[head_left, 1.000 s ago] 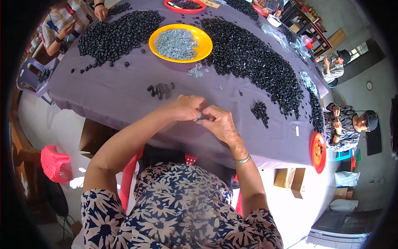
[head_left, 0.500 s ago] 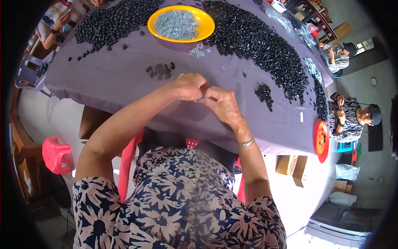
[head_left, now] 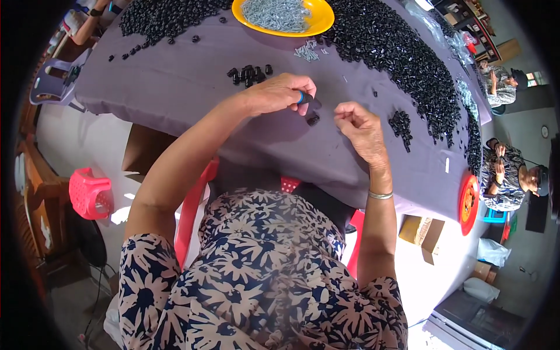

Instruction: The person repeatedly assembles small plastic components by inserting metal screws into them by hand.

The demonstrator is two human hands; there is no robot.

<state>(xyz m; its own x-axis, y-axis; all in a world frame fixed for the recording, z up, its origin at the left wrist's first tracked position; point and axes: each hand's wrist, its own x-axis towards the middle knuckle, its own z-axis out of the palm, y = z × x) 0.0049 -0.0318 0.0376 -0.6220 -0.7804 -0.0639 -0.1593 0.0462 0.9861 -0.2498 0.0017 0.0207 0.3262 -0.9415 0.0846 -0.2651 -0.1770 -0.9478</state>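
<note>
Curled left hand (head_left: 279,94) and bent right hand (head_left: 360,125) are parted now, so the black part (head_left: 313,119) just below the left one is seemingly released. Blue-banded piece (head_left: 305,98) there: gripped or worn, can't be told; right's contents neither.

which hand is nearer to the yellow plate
The left. The left hand is on the person's side of the yellow plate, roughly in line with it; the right hand is farther back toward the person and off to the plate's right.
</note>
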